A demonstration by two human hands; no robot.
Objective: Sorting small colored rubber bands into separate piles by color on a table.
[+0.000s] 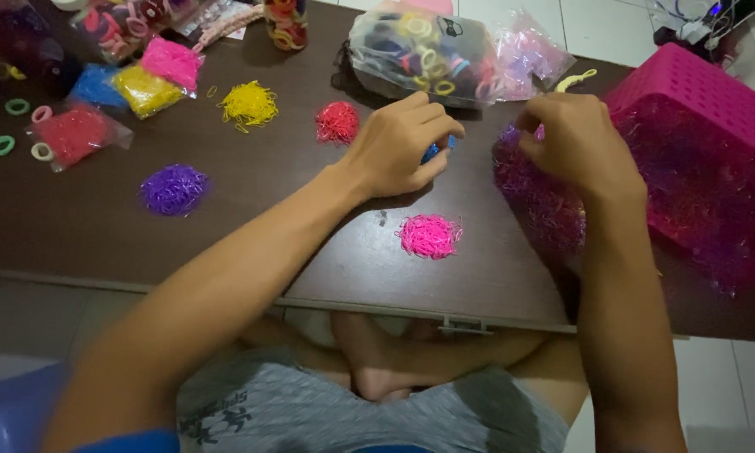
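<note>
My left hand (402, 147) rests on the dark brown table (75, 226), fingers closed over a small clump of blue rubber bands (438, 149). My right hand (574, 138) hovers over a large clear bag of mixed pink and purple bands (553, 210), fingers pinched at its top edge. Small sorted piles lie on the table: pink (430, 236) just in front of my left hand, red (337, 122) behind it, yellow (249, 104) and purple (173, 190) further left.
A pink perforated basket (696, 92) stands at the right. A clear bag of hair ties (423, 54) lies at the back. Bags of red (74, 134), yellow (145, 90), blue and pink bands sit at the back left, with loose ring ties nearby.
</note>
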